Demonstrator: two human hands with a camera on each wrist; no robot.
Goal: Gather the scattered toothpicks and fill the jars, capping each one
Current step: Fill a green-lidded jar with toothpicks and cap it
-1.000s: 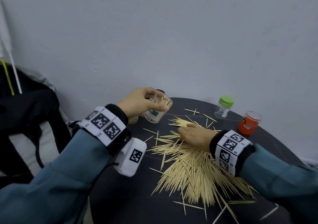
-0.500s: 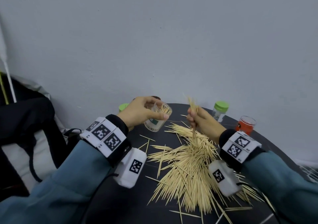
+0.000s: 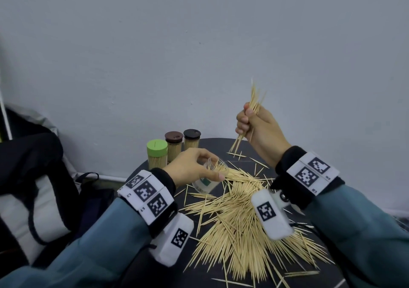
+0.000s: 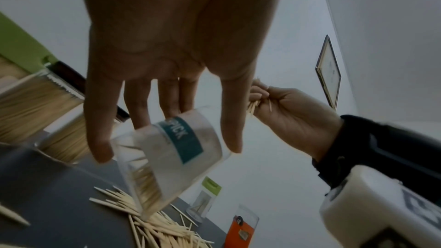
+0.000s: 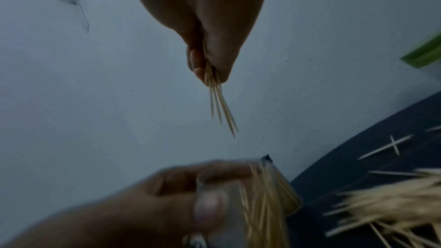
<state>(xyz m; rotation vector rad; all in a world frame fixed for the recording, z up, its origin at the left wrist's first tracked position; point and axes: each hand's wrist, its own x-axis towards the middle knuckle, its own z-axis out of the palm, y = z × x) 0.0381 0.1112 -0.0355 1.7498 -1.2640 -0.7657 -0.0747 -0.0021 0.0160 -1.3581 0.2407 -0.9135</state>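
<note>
Toothpicks in a thin wooden bundle (image 3: 252,108) were pinched near-upright by the right hand (image 3: 256,128), up and right of the tilted clear plastic jar (image 3: 208,178) gripped by the left hand (image 3: 190,166).

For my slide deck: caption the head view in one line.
Left hand tilts a clear plastic jar while the right hand lifts a bundle of wooden toothpicks above the scattered pile.

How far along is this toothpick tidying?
Done: three capped jars packed with toothpicks stand at the table's far left edge. In hand: the left hand tilts an open clear jar, partly filled, while the right hand grips a raised bunch of toothpicks. Left: a large pile on the table, plus an orange jar and a green-lidded jar, nearly empty.
</note>
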